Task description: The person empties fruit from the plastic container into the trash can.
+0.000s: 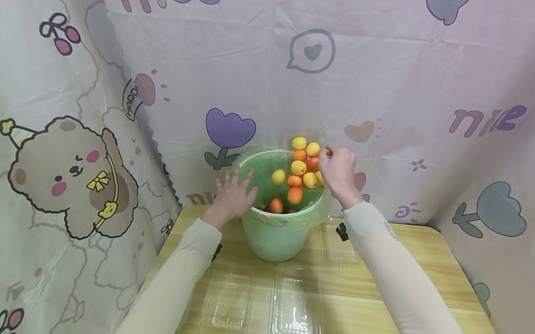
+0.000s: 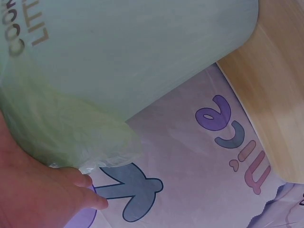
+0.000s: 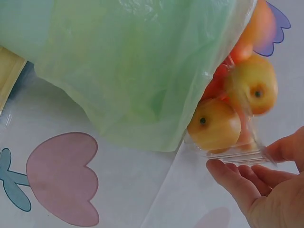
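A pale green bucket (image 1: 275, 244), lined with a thin green plastic bag (image 1: 317, 209), stands at the back of the table. My right hand (image 1: 339, 172) pinches the edge of a clear plastic box (image 3: 236, 156), tipped over the bucket's right rim. Small round yellow and orange fruits (image 1: 298, 167) spill from it into the bucket; several appear in mid-air. Yellow fruits (image 3: 213, 126) are still inside the box in the right wrist view. At the bucket's left rim, my left hand (image 1: 232, 195) rests with fingers spread against the bag. Darker fruits at the bottom are partly hidden.
Two clear plastic boxes (image 1: 297, 308) lie on the wooden table (image 1: 392, 282) in front of the bucket. Another clear piece (image 1: 339, 242) lies right of it, partly behind my right forearm. Printed cloth (image 1: 388, 67) hangs behind and at both sides.
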A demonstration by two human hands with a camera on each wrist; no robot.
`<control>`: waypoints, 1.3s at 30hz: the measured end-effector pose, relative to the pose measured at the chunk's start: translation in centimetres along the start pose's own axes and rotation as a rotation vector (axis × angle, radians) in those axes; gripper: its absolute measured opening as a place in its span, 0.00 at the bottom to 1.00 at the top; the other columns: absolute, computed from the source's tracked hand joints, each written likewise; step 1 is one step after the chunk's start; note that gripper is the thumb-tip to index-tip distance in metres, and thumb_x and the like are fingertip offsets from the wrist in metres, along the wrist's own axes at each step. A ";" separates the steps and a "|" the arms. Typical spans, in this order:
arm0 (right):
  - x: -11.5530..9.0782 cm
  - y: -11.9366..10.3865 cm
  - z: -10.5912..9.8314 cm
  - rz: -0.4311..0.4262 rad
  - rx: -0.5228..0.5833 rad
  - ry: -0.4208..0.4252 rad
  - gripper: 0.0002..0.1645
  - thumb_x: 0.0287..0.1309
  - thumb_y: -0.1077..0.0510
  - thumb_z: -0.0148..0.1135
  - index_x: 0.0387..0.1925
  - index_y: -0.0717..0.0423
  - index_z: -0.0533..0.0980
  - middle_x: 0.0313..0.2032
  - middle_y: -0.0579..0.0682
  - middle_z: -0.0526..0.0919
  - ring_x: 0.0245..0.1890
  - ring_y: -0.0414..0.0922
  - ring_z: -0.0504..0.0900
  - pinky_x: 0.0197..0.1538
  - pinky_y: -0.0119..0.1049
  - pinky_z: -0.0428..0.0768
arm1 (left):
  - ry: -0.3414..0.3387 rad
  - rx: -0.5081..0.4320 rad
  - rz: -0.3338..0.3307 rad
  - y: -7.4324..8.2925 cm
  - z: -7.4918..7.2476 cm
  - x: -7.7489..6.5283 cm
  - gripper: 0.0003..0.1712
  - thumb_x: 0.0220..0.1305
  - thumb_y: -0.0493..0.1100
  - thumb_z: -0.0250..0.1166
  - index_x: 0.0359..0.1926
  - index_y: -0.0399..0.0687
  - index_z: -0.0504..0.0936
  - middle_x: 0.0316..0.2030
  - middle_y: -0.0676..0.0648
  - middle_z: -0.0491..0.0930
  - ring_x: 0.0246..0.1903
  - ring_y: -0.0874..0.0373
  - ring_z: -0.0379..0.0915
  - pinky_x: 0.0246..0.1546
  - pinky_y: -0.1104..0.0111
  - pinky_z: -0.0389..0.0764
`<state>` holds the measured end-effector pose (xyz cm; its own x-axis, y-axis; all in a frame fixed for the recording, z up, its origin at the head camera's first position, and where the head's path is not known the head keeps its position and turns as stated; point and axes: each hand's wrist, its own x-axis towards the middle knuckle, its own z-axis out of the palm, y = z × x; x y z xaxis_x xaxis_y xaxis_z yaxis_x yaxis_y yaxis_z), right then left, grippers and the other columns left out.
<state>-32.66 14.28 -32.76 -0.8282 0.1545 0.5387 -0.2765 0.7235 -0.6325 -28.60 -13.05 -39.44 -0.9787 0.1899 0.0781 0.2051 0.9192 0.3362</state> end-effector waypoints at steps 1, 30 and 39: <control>0.0 0.0 0.0 -0.009 -0.003 0.004 0.23 0.65 0.62 0.51 0.13 0.50 0.60 0.12 0.45 0.58 0.18 0.44 0.58 0.26 0.37 0.59 | -0.001 -0.002 -0.001 0.0 0.0 0.0 0.41 0.81 0.63 0.35 0.86 0.54 0.46 0.84 0.32 0.32 0.81 0.24 0.34 0.75 0.25 0.34; -0.4 -0.6 1.3 -0.052 0.095 0.072 0.19 0.72 0.61 0.58 0.56 0.67 0.84 0.52 0.66 0.89 0.52 0.63 0.88 0.60 0.55 0.84 | -0.007 -0.023 -0.003 0.0 0.1 0.0 0.41 0.80 0.65 0.34 0.86 0.56 0.45 0.84 0.33 0.30 0.82 0.25 0.31 0.76 0.26 0.33; -1.1 -0.6 1.9 -0.076 0.174 0.107 0.17 0.71 0.61 0.62 0.57 0.59 0.85 0.53 0.61 0.88 0.45 0.57 0.91 0.41 0.49 0.86 | -0.013 -0.023 -0.013 0.0 0.1 0.1 0.41 0.80 0.64 0.34 0.86 0.56 0.46 0.84 0.33 0.31 0.82 0.26 0.31 0.76 0.26 0.35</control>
<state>-32.56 12.34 -34.01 -0.7476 0.1811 0.6390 -0.4240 0.6104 -0.6691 -28.73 -12.97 -39.50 -0.9813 0.1825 0.0616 0.1924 0.9133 0.3589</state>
